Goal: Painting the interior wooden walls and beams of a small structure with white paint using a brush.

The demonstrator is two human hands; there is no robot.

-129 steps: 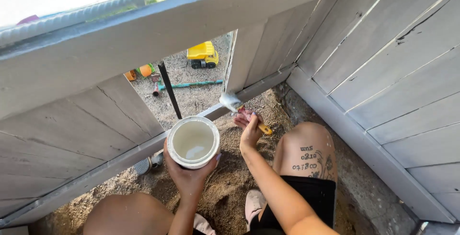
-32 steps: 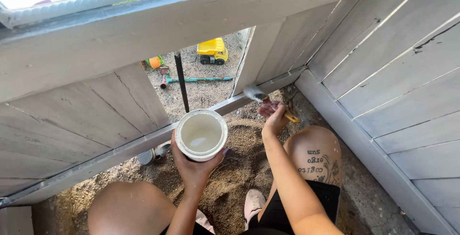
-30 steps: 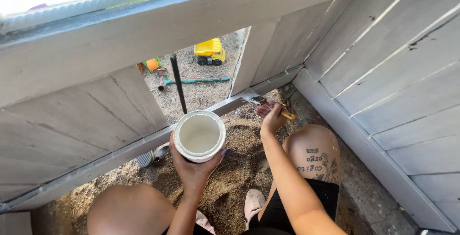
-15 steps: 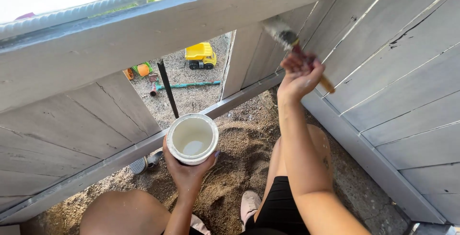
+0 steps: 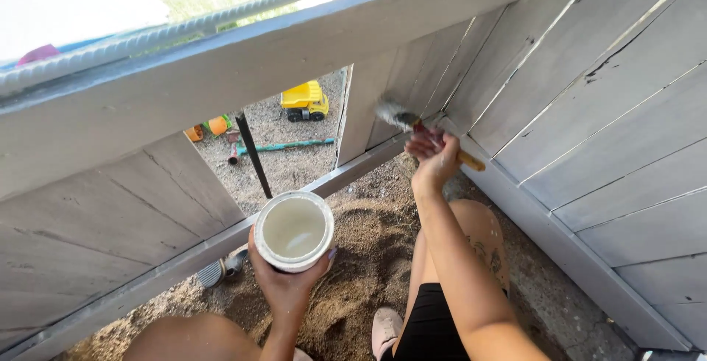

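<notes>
My left hand [image 5: 283,284] holds a round white tub [image 5: 294,230] from below; a little pale paint lies in its bottom. My right hand [image 5: 434,156] grips a paintbrush [image 5: 426,130] with a wooden handle. The brush's pale bristles touch a grey plank [image 5: 383,99] beside the gap in the fence. I am crouched on sandy ground [image 5: 368,258] in a corner between two grey-painted wooden fence walls, with both knees in view.
A grey plank wall [image 5: 611,110] stands to the right, another grey plank wall [image 5: 96,214] to the left, with a top rail [image 5: 258,59] across. Through the gap lie gravel, a yellow toy truck [image 5: 304,101], orange pots [image 5: 208,127] and a black pole [image 5: 252,155].
My right hand, low by the bottom rail a second ago, lifted the brush up high against the planks, then came down to mid-height. The tub has stayed about where it was.
</notes>
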